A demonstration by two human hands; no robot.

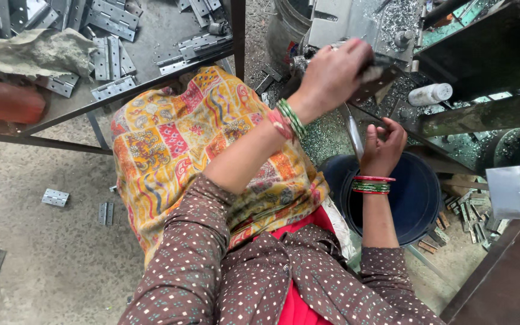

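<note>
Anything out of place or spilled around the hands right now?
Yes. Several hinges lie scattered on the floor, away from the pile on the table. Metal shavings litter the ground near the bucket. The left hand and right hand work at the machine.

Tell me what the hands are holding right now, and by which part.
The left hand grips a flat dark metal piece by its near end, at the machine. The right hand curls beside a slim metal lever; whether it grips it cannot be told.
</note>
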